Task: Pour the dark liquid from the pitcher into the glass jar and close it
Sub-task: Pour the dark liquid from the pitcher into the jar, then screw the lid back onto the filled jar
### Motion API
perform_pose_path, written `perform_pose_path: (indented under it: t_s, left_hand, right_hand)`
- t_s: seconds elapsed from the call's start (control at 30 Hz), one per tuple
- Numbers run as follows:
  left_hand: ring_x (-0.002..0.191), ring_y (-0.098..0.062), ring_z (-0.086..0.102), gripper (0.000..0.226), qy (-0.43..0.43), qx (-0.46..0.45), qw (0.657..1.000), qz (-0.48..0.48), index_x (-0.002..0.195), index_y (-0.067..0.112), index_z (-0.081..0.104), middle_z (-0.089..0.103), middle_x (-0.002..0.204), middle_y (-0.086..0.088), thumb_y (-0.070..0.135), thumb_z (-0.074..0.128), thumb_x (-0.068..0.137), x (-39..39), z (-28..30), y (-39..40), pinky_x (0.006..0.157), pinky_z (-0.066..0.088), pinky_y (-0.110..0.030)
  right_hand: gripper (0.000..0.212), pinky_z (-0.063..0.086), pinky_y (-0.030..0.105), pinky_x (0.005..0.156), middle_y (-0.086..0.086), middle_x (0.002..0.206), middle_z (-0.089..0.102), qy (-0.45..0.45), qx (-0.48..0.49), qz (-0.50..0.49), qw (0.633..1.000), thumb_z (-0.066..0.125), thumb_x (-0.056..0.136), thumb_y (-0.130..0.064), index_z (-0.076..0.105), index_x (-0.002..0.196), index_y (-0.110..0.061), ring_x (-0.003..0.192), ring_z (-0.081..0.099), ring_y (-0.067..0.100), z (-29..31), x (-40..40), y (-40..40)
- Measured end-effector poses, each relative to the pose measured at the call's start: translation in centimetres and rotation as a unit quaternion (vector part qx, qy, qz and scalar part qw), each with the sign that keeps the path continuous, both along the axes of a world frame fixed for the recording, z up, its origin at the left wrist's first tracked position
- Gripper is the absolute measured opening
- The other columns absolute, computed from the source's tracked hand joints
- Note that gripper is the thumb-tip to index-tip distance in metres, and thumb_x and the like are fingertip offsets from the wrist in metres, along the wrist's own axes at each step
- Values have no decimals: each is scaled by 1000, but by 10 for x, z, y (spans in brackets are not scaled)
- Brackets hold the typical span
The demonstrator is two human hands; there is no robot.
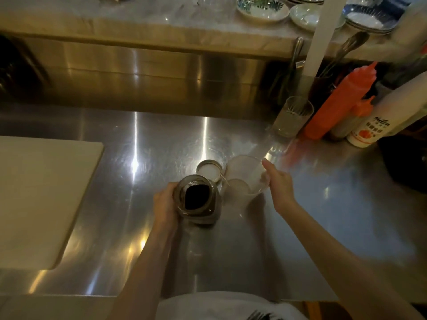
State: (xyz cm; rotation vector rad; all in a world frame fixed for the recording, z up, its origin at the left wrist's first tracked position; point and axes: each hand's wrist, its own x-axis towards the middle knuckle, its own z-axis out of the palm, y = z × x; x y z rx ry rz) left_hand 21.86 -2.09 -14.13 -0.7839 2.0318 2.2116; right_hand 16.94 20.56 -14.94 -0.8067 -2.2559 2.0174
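A glass jar [198, 200] stands open on the steel counter [231, 250], filled with dark liquid. My left hand [164, 204] wraps around its left side. Right beside it a clear plastic pitcher [245, 176] looks empty, with only a pale film inside. My right hand [278, 185] grips the pitcher at its right side, thumb up on the rim. The round metal lid [209, 170] lies flat on the counter just behind the jar, touching neither hand.
A pale cutting board [41, 192] covers the counter's left. At the back right stand a glass of sticks [292, 116], orange squeeze bottles [332, 105] and a white bottle [374, 121]. Patterned bowls [263, 8] sit on the raised shelf behind.
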Motion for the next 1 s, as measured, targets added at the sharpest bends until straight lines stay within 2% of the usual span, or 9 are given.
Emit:
perform_pose_path:
  t_s: [0.1,0.17,0.33,0.47,0.57,0.67,0.73,0.83,1.0]
  left_hand:
    - [45,-8,48,21,3,3,1000,14,68,1,59,56,47,-3,1,48,86,-5,7,0,46,40,-15]
    - [53,-18,45,12,-2,15,1000,17,80,-3,60,50,67,-17,4,51,83,-6,6,1,43,37,-17]
    - [67,-27,46,28,-9,-20,1000,-19,84,-20,60,52,80,-24,5,50,86,-10,-1,-1,48,40,-16]
    - [49,-9,49,32,-12,-28,999,-30,87,-25,57,51,79,-23,5,49,87,-10,-2,-1,47,41,-13]
    - [53,-15,47,33,-15,-15,1000,-16,84,-26,54,50,78,-21,7,49,86,-12,-6,-3,46,41,-14]
    - [59,-19,43,32,-26,-39,999,-11,70,-13,56,50,66,-13,14,50,87,-11,-14,-8,51,40,-20]
    - [56,-8,48,29,-27,-90,995,-21,63,7,57,54,56,3,19,49,88,-9,-17,-16,56,40,-20]
    - [81,6,56,16,1,-106,991,-84,83,26,62,64,85,18,22,46,85,-7,-11,-26,67,42,-7]
    - [126,7,31,57,32,-183,924,-333,114,53,41,37,135,25,30,60,66,2,11,-44,96,28,-6]
  right_hand:
    - [41,40,17,56,11,66,51,24,55,70,996,59,82,-37,59,64,0,62,48,14,3,-1,0]
    - [42,40,20,58,10,66,54,36,88,110,989,58,84,-32,57,66,6,63,48,13,11,-7,2]
    - [34,39,30,65,8,69,58,60,170,214,960,57,83,-27,59,75,6,66,51,16,32,-40,1]
    - [34,40,28,61,7,76,61,17,247,388,888,60,81,-37,62,85,-3,67,53,15,42,-75,-19]
    - [37,43,30,64,4,85,61,-25,321,497,806,62,76,-46,59,88,-11,78,55,19,40,-103,-47]
    - [58,49,40,70,13,89,64,-59,394,568,720,63,68,-59,59,91,-6,82,59,26,33,-120,-82]
    - [60,47,33,56,5,71,61,-87,415,601,678,64,61,-67,56,75,-9,66,58,19,27,-122,-102]
    - [67,42,27,53,-3,67,49,-129,460,610,633,64,52,-74,47,69,-12,66,56,19,13,-121,-123]
    - [55,49,34,64,-1,70,48,-169,535,615,554,69,51,-67,48,62,-17,69,56,23,-2,-119,-136]
